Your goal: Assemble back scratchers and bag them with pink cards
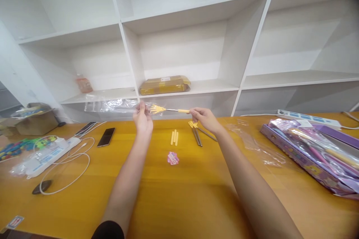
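Note:
My left hand [144, 116] is closed, pinching a clear plastic bag [112, 106] that stretches out to the left. My right hand [206, 118] grips the yellow handle of a back scratcher [171, 110] above the table. Its yellow claw-shaped head points at my left hand, and a metal rod joins head and handle. Whether the head is inside the bag's mouth, I cannot tell. Below my right hand lie several back scratcher rods with yellow claws [196, 133]. Three yellow handles [174, 137] rest side by side, with small pink cards [172, 158] in front of them.
At right stands a purple box [303, 160] filled with packaged items, beside empty plastic bags [258, 143]. Phones [106, 137], a white power strip [53, 157], cables and a black mouse [42, 187] lie at left. A taped parcel [165, 85] sits on the shelf behind.

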`<state>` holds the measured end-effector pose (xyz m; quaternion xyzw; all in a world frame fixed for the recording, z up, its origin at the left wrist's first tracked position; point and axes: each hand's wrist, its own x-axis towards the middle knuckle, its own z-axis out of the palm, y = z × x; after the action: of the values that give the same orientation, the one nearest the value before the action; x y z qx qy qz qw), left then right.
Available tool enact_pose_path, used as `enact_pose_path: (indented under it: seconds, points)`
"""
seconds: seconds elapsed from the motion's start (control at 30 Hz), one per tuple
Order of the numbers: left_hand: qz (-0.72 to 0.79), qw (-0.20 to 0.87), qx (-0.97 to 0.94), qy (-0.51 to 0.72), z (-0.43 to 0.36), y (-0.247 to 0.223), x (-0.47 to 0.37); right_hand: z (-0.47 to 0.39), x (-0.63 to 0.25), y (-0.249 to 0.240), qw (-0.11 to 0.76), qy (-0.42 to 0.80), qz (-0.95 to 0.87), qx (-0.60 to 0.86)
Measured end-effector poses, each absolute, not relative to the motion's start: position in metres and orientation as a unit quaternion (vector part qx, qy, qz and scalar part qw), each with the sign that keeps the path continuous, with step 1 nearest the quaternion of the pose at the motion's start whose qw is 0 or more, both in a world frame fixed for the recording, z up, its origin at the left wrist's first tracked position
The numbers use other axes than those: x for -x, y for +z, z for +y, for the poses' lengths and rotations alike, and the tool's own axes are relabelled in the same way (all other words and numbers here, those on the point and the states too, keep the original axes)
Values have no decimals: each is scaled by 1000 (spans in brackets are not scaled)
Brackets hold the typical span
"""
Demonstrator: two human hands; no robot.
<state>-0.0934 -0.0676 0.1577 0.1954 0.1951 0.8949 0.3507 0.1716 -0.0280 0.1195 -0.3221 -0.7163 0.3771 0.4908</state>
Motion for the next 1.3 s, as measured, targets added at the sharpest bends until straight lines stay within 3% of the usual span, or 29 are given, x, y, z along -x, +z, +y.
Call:
enact_pose_path:
  seconds: [0.5, 0.93, 1.3]
  points:
    - [202, 375, -288, 858, -69, 142, 61, -29, -167, 121, 526, 353, -703, 325]
    - [205, 466, -324, 797, -82, 116, 10, -55, -116, 113, 510, 299, -755, 282]
    - [188, 455, -278, 825, -81, 142, 41, -60, -133, 134, 484, 431, -727, 226]
